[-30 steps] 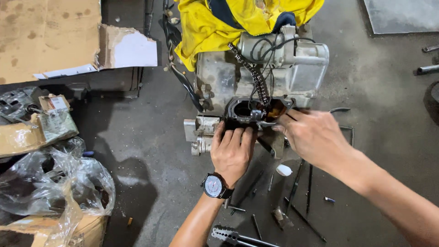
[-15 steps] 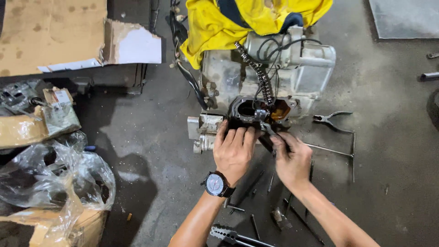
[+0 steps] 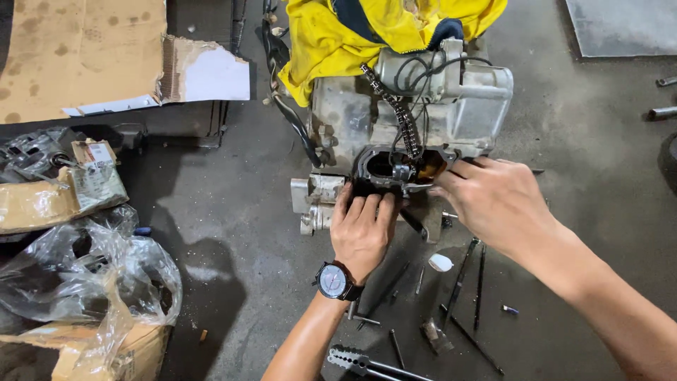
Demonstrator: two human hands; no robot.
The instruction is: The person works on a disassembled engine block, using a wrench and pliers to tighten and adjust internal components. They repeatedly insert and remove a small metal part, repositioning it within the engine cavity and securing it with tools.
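Note:
A grey engine block (image 3: 423,106) lies on the concrete floor, with a timing chain (image 3: 398,116) running down into its dark open crankcase mouth (image 3: 395,168). My left hand (image 3: 363,229), with a wristwatch (image 3: 333,280) on it, presses flat against the near rim of that opening. My right hand (image 3: 493,201) reaches in from the right, its fingertips at the right side of the opening where an oily amber part shows. Whether those fingers pinch anything is hidden. A yellow cloth (image 3: 367,32) covers the far end of the engine.
Long bolts and rods (image 3: 472,282) and a small white cap (image 3: 441,262) lie scattered by my forearms. Pliers handles (image 3: 367,363) sit at the bottom edge. Cardboard (image 3: 77,56), clear plastic bags (image 3: 84,275) and boxed parts crowd the left. More tools (image 3: 663,106) lie at far right.
My right hand drew back toward me half a second ago and has now returned to the right side of the crankcase opening. My left hand stayed on the rim.

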